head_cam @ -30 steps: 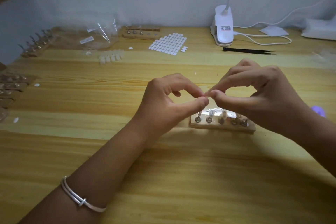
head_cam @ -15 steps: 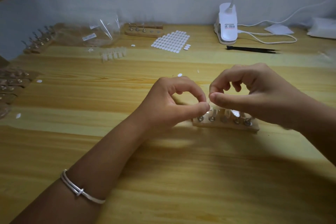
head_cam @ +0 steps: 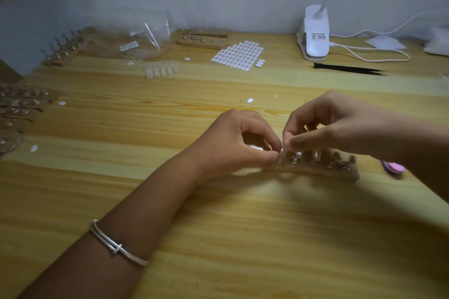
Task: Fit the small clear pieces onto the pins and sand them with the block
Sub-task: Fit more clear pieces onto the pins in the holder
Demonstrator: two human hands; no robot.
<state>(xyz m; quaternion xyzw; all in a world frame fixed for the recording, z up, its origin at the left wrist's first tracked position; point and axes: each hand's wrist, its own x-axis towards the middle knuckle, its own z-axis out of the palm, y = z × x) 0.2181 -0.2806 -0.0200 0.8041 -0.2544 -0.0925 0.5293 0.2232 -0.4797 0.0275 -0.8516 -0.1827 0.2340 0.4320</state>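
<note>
A small wooden pin holder [head_cam: 323, 170] lies on the table in front of me, with several metal pins standing in it. One pin near the middle carries a small clear piece [head_cam: 316, 154]. My left hand [head_cam: 239, 143] and my right hand [head_cam: 340, 126] meet over the holder's left end. Their thumbs and forefingers pinch a tiny clear piece [head_cam: 283, 152] together at the leftmost pin. A pink and purple sanding block [head_cam: 393, 168] peeks out beside my right forearm, mostly hidden.
At the back lie a sheet of white adhesive dots [head_cam: 239, 55], a row of clear pieces [head_cam: 160, 70], plastic bags [head_cam: 136, 42], another pin holder [head_cam: 202, 39], a white clip lamp [head_cam: 315, 34] with its cable, and black tweezers [head_cam: 349, 69]. More pin holders [head_cam: 21, 102] line the left edge.
Both hands have come down from above the holder to its left end. The pinched fingertips now sit at the leftmost pin.
</note>
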